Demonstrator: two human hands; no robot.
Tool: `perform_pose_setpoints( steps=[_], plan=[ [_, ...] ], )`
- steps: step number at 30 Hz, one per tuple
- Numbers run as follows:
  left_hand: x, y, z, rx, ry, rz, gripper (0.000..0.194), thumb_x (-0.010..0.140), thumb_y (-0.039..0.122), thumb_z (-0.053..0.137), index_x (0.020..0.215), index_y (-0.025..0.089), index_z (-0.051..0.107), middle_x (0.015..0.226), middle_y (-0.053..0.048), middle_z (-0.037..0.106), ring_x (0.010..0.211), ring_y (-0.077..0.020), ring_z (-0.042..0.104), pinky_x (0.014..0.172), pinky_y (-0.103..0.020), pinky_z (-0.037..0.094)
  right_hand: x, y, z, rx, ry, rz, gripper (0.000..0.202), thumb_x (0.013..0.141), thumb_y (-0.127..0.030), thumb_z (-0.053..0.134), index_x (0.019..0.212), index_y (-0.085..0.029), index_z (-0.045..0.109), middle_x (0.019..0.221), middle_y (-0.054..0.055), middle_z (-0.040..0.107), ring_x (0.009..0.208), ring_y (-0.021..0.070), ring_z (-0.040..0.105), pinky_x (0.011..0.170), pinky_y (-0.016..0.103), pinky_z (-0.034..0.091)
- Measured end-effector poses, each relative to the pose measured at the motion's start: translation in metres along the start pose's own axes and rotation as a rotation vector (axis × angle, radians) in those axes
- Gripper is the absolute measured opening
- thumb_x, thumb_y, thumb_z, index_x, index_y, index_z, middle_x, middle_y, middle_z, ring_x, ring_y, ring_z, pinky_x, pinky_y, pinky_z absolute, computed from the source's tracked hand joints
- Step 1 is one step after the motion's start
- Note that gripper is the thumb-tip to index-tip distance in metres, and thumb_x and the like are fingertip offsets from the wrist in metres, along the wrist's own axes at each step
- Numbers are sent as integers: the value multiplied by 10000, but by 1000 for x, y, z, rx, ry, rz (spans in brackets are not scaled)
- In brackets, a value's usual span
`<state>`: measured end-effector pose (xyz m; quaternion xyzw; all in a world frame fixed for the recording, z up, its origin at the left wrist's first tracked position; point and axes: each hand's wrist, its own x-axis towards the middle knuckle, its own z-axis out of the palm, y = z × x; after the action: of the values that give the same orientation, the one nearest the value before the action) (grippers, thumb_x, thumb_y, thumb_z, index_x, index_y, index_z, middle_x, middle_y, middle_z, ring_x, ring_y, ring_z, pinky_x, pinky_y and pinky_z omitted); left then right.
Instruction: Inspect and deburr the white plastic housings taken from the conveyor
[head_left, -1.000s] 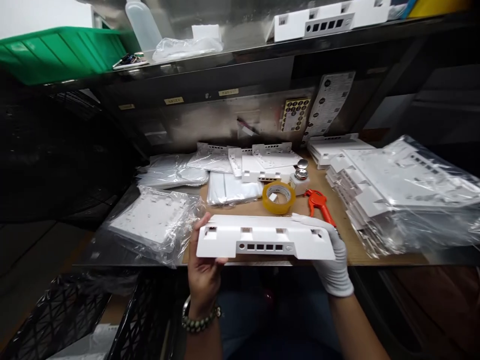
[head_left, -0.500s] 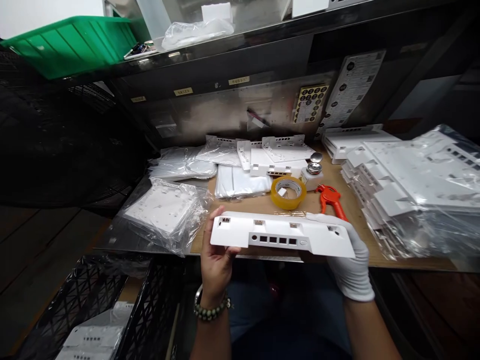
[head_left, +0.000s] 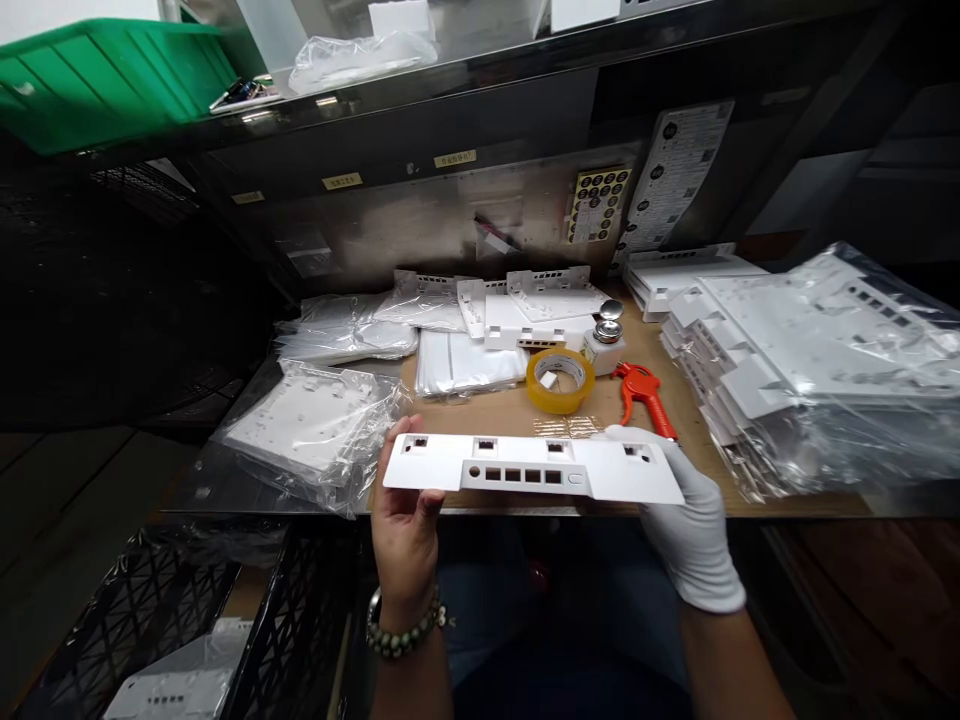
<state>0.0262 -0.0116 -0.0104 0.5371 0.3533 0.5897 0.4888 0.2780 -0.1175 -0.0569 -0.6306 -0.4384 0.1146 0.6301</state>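
Observation:
A white plastic panel with a row of square ports and a round hole is held level over the table's front edge. Bare, with a beaded bracelet at the wrist, my left hand grips its left end, thumb below the front face. In a white glove, my right hand is closed on the right end, its fingers partly hidden behind the panel. Just beyond the panel lie a roll of yellow tape and an orange air gun.
Bagged white panels lie at the left, and a tall bagged stack stands at the right. More panels and a bottle sit behind. A black crate is below left; a green bin is on the shelf.
The view has shifted, so the scene sits slightly further left. Both hands still hold the panel, which has tilted a little and now looks more level.

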Motion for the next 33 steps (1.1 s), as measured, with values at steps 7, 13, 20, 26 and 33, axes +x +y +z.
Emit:
perform_pose_setpoints(
  steps=[7, 13, 20, 26, 33],
  plan=[
    [9, 8, 8, -388, 21, -296, 798, 889, 850, 433, 1361, 250, 668, 1524, -102, 581, 1462, -361, 468, 1188, -508, 434, -5, -16, 5, 319, 76, -27, 272, 926, -313, 679, 1179, -296, 775, 1262, 39, 756, 1177, 312, 716, 1078, 499, 563],
    [18, 8, -1, -464, -267, -650, 764, 931, 788, 390, 1193, 171, 756, 1276, -160, 740, 1355, -403, 581, 1116, -607, 482, 2, -29, 9, 207, 53, -175, 278, 885, -303, 725, 1152, -317, 800, 1338, 57, 712, 1306, 372, 627, 1206, 620, 407],
    [19, 10, 4, -663, -228, -581, 877, 837, 889, 434, 1371, 228, 651, 1485, -108, 618, 1518, -374, 381, 1247, -533, 327, 8, -10, 2, 253, -26, 417, 358, 960, -498, 642, 1203, -271, 774, 1236, 60, 761, 1119, 267, 737, 998, 404, 620],
    [10, 6, -4, -766, -170, -637, 874, 763, 922, 536, 1272, 233, 707, 1436, -97, 659, 1517, -394, 372, 1245, -536, 337, 0, 7, -14, 138, -184, 488, 445, 862, -513, 764, 1236, -273, 761, 1293, 33, 746, 1224, 303, 691, 1095, 397, 553],
    [5, -4, -17, -667, 28, -639, 920, 669, 967, 574, 1250, 267, 713, 1348, -89, 717, 1429, -395, 505, 1132, -511, 496, 7, -15, -11, 136, -278, 472, 467, 819, -590, 777, 1154, -265, 801, 1231, 54, 771, 1143, 305, 726, 1038, 375, 586]
  ],
)
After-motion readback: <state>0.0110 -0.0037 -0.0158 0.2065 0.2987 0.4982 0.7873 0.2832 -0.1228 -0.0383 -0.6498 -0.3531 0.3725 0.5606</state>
